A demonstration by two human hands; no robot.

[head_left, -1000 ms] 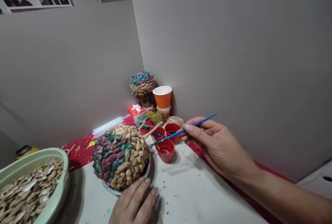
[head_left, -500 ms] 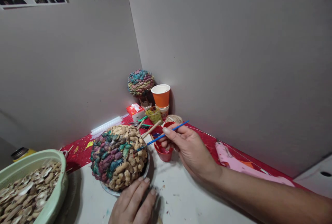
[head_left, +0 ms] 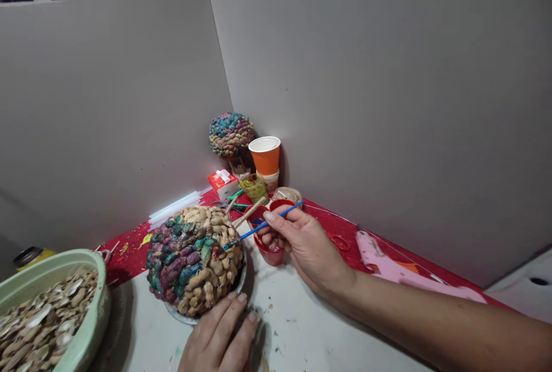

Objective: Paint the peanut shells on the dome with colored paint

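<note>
My right hand (head_left: 302, 240) pinches a thin blue paintbrush (head_left: 255, 229), its bristle end touching a dome of peanut shells (head_left: 196, 260). Purple, green and blue paint covers the dome's left and middle; bare tan shells show at the top and right. The dome rests in a bowl (head_left: 244, 280) with a pale rim. My left hand (head_left: 218, 334) lies with fingers stretched out against the bowl's near edge. Just behind my right hand stand red paint cups (head_left: 271, 255), partly hidden by it. Two wooden sticks (head_left: 250, 211) project near the dome's far right side.
On the left, a green basket (head_left: 101, 297) holds peanut shells. Toward the back corner are a painted shell tree (head_left: 232, 133), an orange paper cup (head_left: 265, 159), a glass of yellow-green paint (head_left: 254, 189) and a red box (head_left: 222, 181). A pink glue gun (head_left: 388, 265) lies right.
The brush tip has shifted slightly left over the shells, with my right hand following. My left hand stays by the bowl. The whole view has moved a little.
</note>
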